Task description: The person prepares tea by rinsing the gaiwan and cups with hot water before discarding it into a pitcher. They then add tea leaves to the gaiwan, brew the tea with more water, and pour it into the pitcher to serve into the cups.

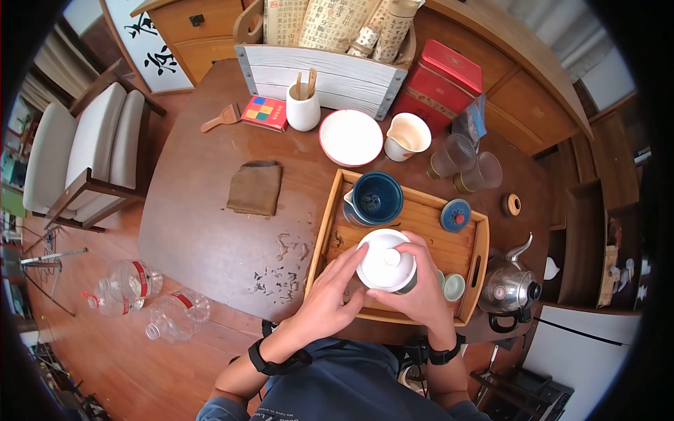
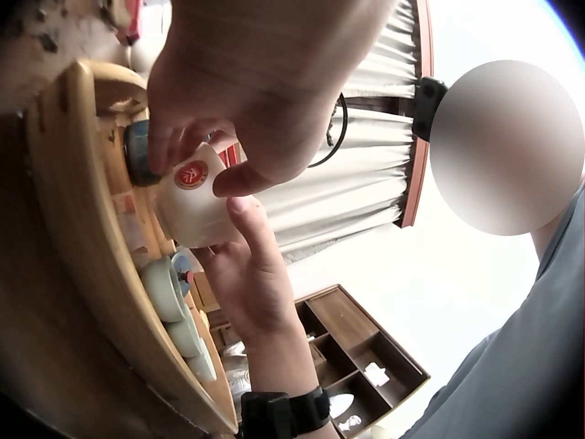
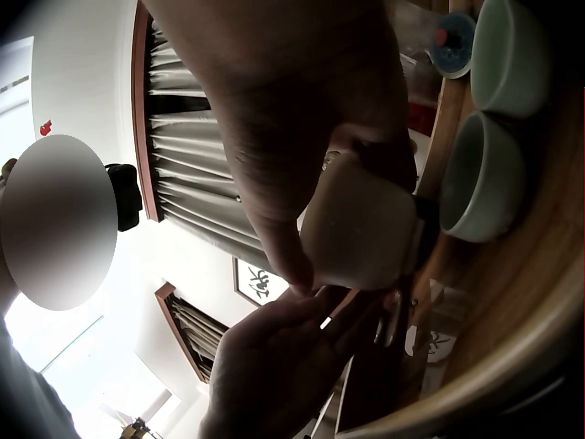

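A white lidded cup (image 1: 378, 272) with a knob on its lid is held in both hands over the near part of the wooden tray (image 1: 325, 224). The left hand (image 1: 328, 295) grips its left side and the right hand (image 1: 425, 291) its right, with fingertips up at the lid. A red round emblem shows on the cup's wall (image 2: 196, 210) in the left wrist view. Just beyond stands a blue spouted pot (image 1: 379, 203), uncovered, with dark leaves inside. Its matching blue lid (image 1: 455, 214) lies at the tray's right. Pale green teacups (image 1: 454, 288) stand beside the right hand.
A steel kettle (image 1: 502, 288) stands right of the tray. Behind it are two clear glasses (image 1: 484, 172), a white pitcher (image 1: 407, 137) and a white plate (image 1: 351, 138). Leftward lie a folded brown cloth (image 1: 254, 188) and wet tea leaves (image 1: 277, 284).
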